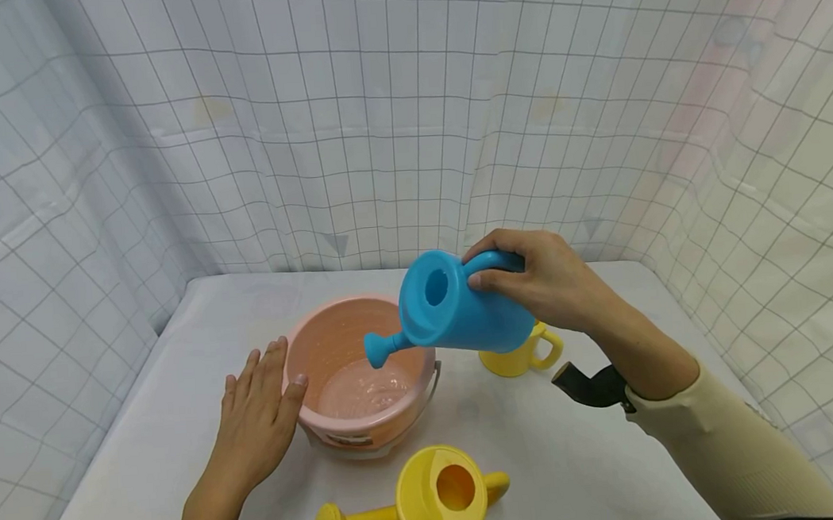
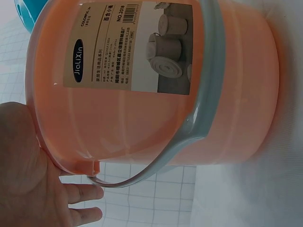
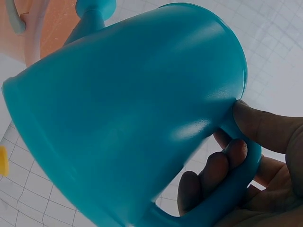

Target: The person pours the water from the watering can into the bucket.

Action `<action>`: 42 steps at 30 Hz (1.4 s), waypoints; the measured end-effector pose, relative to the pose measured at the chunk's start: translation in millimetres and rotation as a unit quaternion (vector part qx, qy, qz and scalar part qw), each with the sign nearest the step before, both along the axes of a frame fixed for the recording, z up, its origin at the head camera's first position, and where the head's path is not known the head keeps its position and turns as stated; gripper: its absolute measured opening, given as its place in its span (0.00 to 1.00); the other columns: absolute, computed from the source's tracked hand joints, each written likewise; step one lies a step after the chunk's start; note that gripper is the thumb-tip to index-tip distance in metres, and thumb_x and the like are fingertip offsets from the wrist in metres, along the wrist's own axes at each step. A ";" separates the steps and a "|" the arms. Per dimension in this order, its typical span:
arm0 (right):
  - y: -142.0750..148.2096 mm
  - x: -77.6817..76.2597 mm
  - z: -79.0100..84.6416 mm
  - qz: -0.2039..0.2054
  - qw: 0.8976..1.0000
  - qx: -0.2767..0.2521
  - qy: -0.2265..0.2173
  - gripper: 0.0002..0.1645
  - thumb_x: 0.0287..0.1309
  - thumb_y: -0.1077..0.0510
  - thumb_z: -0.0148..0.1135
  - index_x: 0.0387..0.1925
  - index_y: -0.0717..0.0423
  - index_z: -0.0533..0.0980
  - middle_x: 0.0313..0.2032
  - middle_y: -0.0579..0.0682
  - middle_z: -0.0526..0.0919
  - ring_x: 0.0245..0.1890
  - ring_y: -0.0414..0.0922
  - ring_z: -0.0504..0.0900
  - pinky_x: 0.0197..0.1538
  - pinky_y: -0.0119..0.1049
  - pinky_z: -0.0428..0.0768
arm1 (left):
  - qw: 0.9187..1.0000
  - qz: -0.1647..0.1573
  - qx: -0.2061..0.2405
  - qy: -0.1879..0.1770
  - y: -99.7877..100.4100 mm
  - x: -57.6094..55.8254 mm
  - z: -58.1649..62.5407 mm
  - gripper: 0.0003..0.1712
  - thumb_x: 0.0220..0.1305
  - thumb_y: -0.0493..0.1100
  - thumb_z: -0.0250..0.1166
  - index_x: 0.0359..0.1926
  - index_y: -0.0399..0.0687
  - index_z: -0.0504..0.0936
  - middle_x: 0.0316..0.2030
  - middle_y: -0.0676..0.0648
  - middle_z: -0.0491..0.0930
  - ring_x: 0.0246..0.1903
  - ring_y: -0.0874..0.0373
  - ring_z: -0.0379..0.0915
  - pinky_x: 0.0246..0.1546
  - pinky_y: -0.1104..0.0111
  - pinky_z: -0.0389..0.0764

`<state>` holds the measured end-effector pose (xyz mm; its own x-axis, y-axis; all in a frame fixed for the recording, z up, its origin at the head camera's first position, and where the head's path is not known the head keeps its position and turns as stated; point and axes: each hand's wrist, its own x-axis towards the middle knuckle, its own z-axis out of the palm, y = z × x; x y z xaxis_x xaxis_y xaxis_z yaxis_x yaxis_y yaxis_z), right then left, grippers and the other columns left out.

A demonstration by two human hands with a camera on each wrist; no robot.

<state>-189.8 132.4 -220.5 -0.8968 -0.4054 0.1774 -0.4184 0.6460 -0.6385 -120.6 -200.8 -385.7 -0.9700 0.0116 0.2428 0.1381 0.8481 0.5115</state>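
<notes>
My right hand [image 1: 539,280] grips the handle of a blue watering can [image 1: 473,312], its fingers curled round it in the right wrist view. The can is tilted toward the left, and its spout hangs over a pink bucket [image 1: 355,307]. Some water seems to lie at the bucket's bottom. Against the bucket's left rim rests my left hand [image 1: 257,417], with fingers straight. In the left wrist view the bucket's grey handle [image 2: 208,94] hangs down beside a paper label [image 2: 128,47].
In front of the bucket stands a yellow watering can [image 1: 431,498], its spout to the left. A yellow cup-like thing with a handle [image 1: 512,361] is partly hidden behind the blue can. Gridded white curtains [image 1: 379,119] enclose the white-covered table [image 1: 579,457] at the back and sides.
</notes>
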 end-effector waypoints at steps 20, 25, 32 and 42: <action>7.2 0.5 -5.8 -0.013 1.000 -0.016 0.003 0.13 0.59 0.52 0.62 0.46 0.48 0.78 0.47 0.48 0.83 0.51 0.51 0.79 0.58 0.57 0.74 | 1.000 -0.002 -0.002 0.000 -0.3 -0.8 -0.8 0.36 0.73 0.58 0.39 0.75 0.52 0.42 0.72 0.35 0.50 0.73 0.37 0.36 0.67 0.37 0.33; 9.2 1.5 -7.4 -0.016 1.000 -0.017 0.002 0.14 0.60 0.52 0.62 0.47 0.48 0.78 0.48 0.49 0.83 0.52 0.51 0.79 0.58 0.58 0.73 | 1.000 -0.002 -0.003 -0.002 -0.4 -0.9 -0.9 0.36 0.73 0.58 0.39 0.75 0.52 0.42 0.72 0.35 0.50 0.73 0.37 0.36 0.67 0.36 0.34; 13.4 3.5 -9.4 -0.021 0.999 -0.029 0.000 0.14 0.60 0.51 0.62 0.47 0.49 0.78 0.49 0.49 0.82 0.53 0.52 0.78 0.58 0.60 0.72 | 1.000 -0.002 -0.002 -0.001 -0.3 -0.9 -0.7 0.36 0.73 0.57 0.39 0.75 0.51 0.42 0.72 0.35 0.50 0.73 0.36 0.36 0.67 0.37 0.32; 18.1 4.4 -11.6 -0.029 0.998 -0.046 -0.008 0.16 0.60 0.50 0.62 0.48 0.48 0.77 0.51 0.49 0.81 0.54 0.52 0.77 0.59 0.60 0.72 | 1.000 -0.001 -0.003 0.000 -0.4 -1.3 -1.3 0.36 0.73 0.57 0.39 0.75 0.52 0.42 0.72 0.35 0.50 0.73 0.36 0.37 0.66 0.36 0.35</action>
